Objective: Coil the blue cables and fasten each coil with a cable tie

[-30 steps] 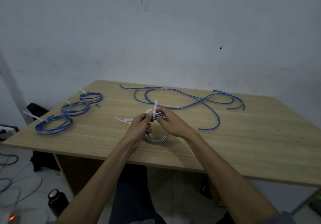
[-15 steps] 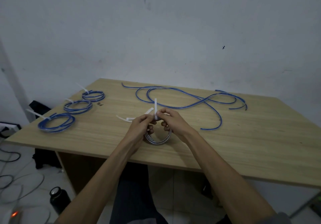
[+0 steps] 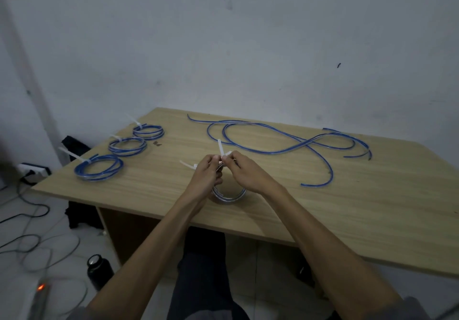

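Observation:
Over the near middle of the wooden table (image 3: 360, 220), both hands hold a small blue cable coil (image 3: 229, 195) upright. My left hand (image 3: 206, 178) grips the coil's top and a white cable tie (image 3: 221, 149) whose tail sticks up between the hands. My right hand (image 3: 244, 173) pinches the tie at the coil's top. A spare white tie (image 3: 187, 164) lies just left of my left hand. Three tied blue coils lie at the table's left: the nearest (image 3: 99, 168), the middle (image 3: 127, 146) and the farthest (image 3: 148, 131). Loose blue cables (image 3: 298, 143) sprawl across the far side.
The table's front edge runs just below my hands. On the floor at left lie dark cords (image 3: 27, 220), a black bottle (image 3: 98, 271) and a power strip (image 3: 32, 169). A white wall stands behind the table.
The hands have lifted the coil slightly and drawn closer together at its top. The tie's tail still points up. The camera has tilted a little.

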`<state>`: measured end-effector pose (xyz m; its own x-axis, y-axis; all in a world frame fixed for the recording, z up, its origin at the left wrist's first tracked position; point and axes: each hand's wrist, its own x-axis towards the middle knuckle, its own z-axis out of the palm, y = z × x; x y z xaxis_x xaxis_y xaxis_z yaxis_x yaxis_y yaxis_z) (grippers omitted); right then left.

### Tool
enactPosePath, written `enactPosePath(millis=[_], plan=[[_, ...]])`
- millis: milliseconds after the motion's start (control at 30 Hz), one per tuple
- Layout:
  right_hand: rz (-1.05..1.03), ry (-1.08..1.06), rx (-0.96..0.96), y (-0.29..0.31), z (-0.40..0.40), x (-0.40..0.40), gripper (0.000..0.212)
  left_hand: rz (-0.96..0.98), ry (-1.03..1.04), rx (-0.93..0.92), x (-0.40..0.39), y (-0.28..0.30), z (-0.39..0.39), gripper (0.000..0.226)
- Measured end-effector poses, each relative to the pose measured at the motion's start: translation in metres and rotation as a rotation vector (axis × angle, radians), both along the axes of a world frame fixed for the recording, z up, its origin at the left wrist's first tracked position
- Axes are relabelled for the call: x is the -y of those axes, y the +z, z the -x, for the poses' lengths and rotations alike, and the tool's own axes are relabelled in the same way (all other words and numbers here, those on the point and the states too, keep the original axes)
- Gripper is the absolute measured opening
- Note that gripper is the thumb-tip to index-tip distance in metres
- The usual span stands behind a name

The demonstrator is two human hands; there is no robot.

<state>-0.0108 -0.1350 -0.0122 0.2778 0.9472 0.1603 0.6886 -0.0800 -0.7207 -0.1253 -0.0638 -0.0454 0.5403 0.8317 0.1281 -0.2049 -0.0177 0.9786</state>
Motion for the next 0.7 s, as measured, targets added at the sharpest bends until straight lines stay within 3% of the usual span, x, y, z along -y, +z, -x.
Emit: enactPosePath(millis=[167,333,567,700], plan=[[-0.101,-0.005,-0.123,0.000,0.013,-0.032,0.026,-0.078,0.022,-0.055,-0.024,0.008,0.027,0.033],[-0.181,0.053,-0.164,-0.003,0.036,-0.067,0.025,-0.121,0.268,-0.072,-0.059,0.013,0.063,0.026],[-0.143,0.141,0.267,-0.012,0.085,-0.121,0.023,-0.230,0.555,-0.291,-0.088,0.011,0.114,0.023],[-0.092,0.107,0.363,-0.011,0.103,-0.145,0.025,-0.284,0.604,-0.423,-0.108,0.009,0.137,0.022]])
